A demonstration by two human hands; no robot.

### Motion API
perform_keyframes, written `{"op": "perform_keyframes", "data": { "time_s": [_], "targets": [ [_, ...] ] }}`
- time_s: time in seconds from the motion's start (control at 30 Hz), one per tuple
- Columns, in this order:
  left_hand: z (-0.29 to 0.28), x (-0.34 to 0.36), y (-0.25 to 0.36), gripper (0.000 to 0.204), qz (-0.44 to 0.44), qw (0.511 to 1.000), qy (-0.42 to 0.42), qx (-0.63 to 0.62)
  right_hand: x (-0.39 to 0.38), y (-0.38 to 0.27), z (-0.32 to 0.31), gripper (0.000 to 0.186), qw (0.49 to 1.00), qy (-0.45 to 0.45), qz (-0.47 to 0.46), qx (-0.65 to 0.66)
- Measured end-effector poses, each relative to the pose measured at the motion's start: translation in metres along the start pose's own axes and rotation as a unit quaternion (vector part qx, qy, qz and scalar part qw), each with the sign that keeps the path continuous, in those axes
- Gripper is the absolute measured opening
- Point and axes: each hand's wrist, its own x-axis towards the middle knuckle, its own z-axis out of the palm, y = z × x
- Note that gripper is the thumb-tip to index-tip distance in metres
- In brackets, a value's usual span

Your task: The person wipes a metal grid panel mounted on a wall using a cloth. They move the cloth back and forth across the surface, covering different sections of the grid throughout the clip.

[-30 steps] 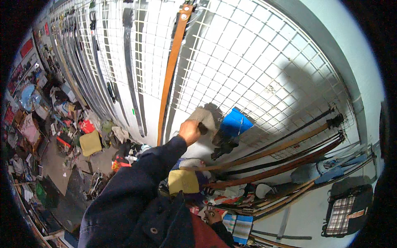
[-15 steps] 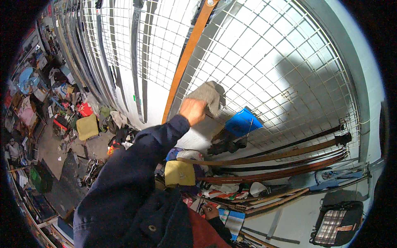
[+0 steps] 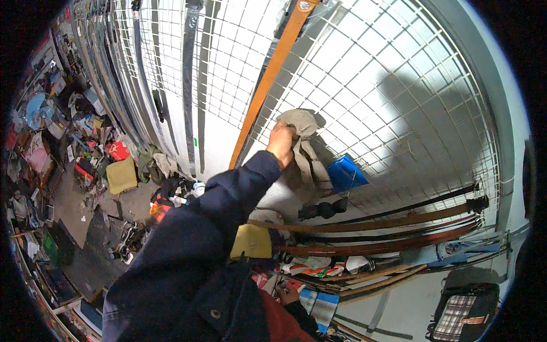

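Note:
My left hand [image 3: 281, 142], at the end of a dark sleeve, grips a beige, fuzzy cloth item [image 3: 299, 122] against the wire grid [image 3: 376, 108]. Loose lengths of the cloth hang below my fingers. Just right of these is a blue flat item [image 3: 345, 174], with a dark bundle [image 3: 322, 210] under it. My right hand [image 3: 288, 294] is low beside a blue striped item [image 3: 313, 305], its fingers curled on something too small to make out.
An orange-tan strap [image 3: 268, 77] and long belts [image 3: 399, 221] hang from the grids. A yellow cushion-like item [image 3: 250, 242] lies below. A plaid-flapped bag [image 3: 461, 313] is at lower right. Heaped goods and a blue fan [image 3: 37, 111] stand left on the floor [image 3: 71, 214].
My left hand and the beige cloth have moved up along the grid and a little right. The cloth now dangles in longer strips below the hand. The view has shifted slightly.

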Motion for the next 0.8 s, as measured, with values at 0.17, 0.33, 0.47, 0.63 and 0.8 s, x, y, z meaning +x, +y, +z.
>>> {"op": "perform_keyframes", "data": {
  "time_s": [0.17,0.33,0.47,0.63,0.8],
  "targets": [
    [0.006,-0.017,-0.019,0.036,0.054,0.998,-0.02,-0.005,-0.007,-0.01,-0.004,0.043,0.998,-0.006,-0.033,0.053],
    [-0.036,-0.017,-0.009,0.01,0.296,0.685,-0.09,0.66,-0.003,-0.019,-0.006,0.042,0.981,0.024,-0.025,-0.191],
    [-0.06,-0.026,0.006,0.009,0.339,0.615,-0.113,0.703,0.004,-0.016,0.003,0.045,0.981,0.058,-0.062,-0.173],
    [-0.059,-0.027,0.032,0.008,0.34,0.614,-0.018,0.712,-0.002,-0.025,0.013,0.047,0.987,0.063,-0.072,-0.127],
    [-0.046,-0.014,0.035,0.009,0.38,0.583,-0.044,0.717,-0.012,-0.036,0.009,0.051,0.985,0.078,-0.033,-0.147]
  ]
}}
